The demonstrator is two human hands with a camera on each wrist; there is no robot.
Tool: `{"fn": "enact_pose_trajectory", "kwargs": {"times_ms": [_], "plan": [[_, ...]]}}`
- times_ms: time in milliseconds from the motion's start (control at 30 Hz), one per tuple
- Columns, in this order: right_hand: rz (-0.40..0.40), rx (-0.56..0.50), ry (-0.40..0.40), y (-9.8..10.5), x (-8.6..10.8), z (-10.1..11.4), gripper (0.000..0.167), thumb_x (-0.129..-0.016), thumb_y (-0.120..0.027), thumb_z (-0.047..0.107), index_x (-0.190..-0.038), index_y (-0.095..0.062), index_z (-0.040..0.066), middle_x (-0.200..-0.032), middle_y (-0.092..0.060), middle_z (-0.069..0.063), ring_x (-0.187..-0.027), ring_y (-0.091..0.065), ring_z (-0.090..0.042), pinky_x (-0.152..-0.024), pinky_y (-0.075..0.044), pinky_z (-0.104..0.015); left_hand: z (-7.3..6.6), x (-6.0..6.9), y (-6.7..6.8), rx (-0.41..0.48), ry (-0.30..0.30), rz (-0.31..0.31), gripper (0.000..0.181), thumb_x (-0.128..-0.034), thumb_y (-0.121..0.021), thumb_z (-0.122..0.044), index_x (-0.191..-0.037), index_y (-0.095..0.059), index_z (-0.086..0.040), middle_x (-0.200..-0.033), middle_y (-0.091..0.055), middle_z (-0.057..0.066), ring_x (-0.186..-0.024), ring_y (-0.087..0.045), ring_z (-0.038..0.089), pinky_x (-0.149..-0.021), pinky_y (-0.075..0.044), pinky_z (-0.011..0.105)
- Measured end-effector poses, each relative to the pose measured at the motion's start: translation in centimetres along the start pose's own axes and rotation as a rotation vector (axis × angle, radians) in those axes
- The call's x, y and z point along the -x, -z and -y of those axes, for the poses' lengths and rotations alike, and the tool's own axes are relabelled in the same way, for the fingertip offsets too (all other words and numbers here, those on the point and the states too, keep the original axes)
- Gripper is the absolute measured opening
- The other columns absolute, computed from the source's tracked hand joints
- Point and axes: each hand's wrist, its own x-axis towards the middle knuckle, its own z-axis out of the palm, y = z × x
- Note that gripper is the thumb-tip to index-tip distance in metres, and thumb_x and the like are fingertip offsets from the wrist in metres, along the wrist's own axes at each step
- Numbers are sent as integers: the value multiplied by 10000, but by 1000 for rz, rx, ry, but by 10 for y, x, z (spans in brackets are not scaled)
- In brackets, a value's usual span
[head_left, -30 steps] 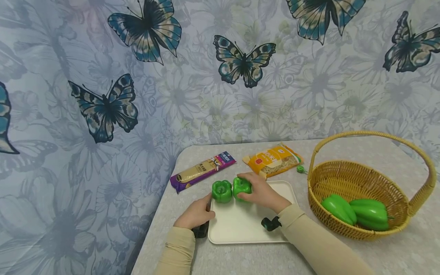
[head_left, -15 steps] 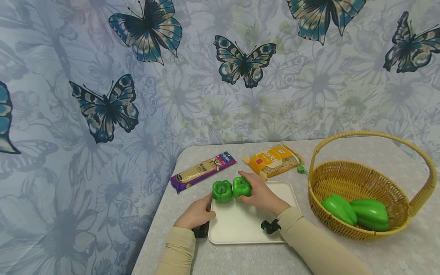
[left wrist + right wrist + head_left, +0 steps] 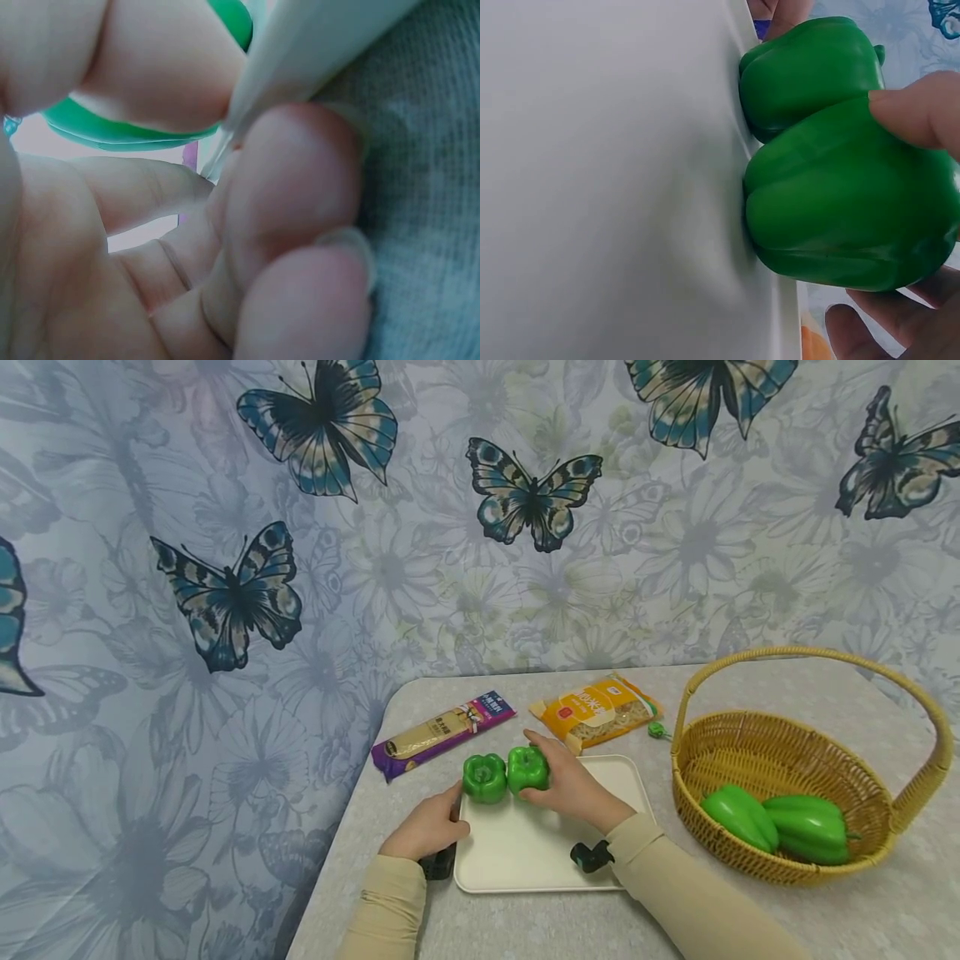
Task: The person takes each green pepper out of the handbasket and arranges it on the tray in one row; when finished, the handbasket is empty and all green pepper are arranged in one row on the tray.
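Observation:
Two green bell peppers stand side by side at the back left of a white tray. My right hand is around the right bell pepper. In the right wrist view its thumb lies against one side of that pepper, with fingers at the opposite side, one fingertip apart from it. The left bell pepper is close beside it, held by neither hand. My left hand grips the tray's left edge; the left wrist view shows the thumb over the rim and curled fingers against its outer side.
A wicker basket with a tall handle stands at the right, holding two green peppers. Behind the tray lie a purple packet and an orange packet. A small green item lies near the basket.
The fingers of my right hand have spread slightly toward the back, away from the right bell pepper. That pepper has turned a little. My left hand has stayed on the tray's edge.

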Motion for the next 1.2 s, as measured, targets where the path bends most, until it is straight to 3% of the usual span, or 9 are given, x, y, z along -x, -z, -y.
{"fn": "enact_pose_trajectory", "kwargs": {"times_ms": [133, 267, 400, 533, 633, 800, 967, 1200], "plan": [[16, 0, -39, 12, 9, 4, 1004, -829, -855, 327, -1635, -282, 146, -1631, -355, -161, -1482, -368, -405, -1162, -325, -606, 0, 0, 0, -4, 0, -2, 865, -847, -633, -184, -1617, -281, -5, -878, -626, 31, -708, -542, 174, -619, -441, 349], [37, 26, -39, 37, 29, 7, 934, -864, -815, 368, -1623, -317, 150, -1642, -343, -143, -1499, -334, -416, -1153, -320, -635, 2, 2, -1, -1, 6, 2, 868, -849, -636, -174, -1623, -273, -20, -858, -607, 34, -691, -526, 178, -606, -425, 350], [69, 46, -12, 75, 53, 9, 744, -921, -755, 409, -1541, -462, 121, -1540, -488, -132, -1388, -485, -390, -1066, -436, -602, 2, 4, -1, 9, 6, 0, 873, -843, -642, -161, -1623, -277, -22, -846, -597, 37, -681, -519, 179, -595, -413, 351], [102, 21, -21, 122, 77, 9, 571, -966, -695, 430, -1446, -571, 145, -1393, -611, -99, -1226, -608, -327, -942, -523, -471, 1, 2, -1, 12, -2, -8, 874, -834, -651, -163, -1618, -292, -18, -850, -601, 36, -699, -526, 182, -605, -413, 355], [122, -32, -26, 155, 92, 5, 470, -996, -669, 366, -1411, -596, 156, -1348, -637, -87, -1178, -634, -291, -890, -540, -380, 0, 0, -1, 4, 3, -8, 870, -843, -654, -175, -1619, -292, -25, -867, -611, 28, -725, -539, 180, -628, -426, 354], [133, -144, -83, 197, 110, -14, 404, -1043, -601, 268, -1420, -582, 125, -1374, -626, -142, -1185, -647, -153, -866, -564, -330, 1, -2, -3, 4, 14, -6, 865, -853, -650, -184, -1624, -287, -36, -883, -621, 29, -734, -550, 182, -635, -436, 354], [76, -150, -183, 216, 119, -52, 462, -1065, -552, 323, -1465, -546, 92, -1429, -585, -180, -1151, -642, -30, -914, -549, -331, 2, -1, -4, 13, 24, 2, 861, -858, -641, -192, -1624, -282, -32, -892, -624, 28, -738, -553, 182, -640, -439, 354], [21, -244, -255, 219, 119, -88, 553, -1089, -479, 384, -1516, -475, 32, -1433, -591, -195, -1170, -680, -137, -988, -538, -411, 1, -1, -2, 11, 25, -10, 854, -861, -644, -191, -1623, -290, -36, -897, -624, 37, -741, -553, 192, -644, -437, 363]]}}
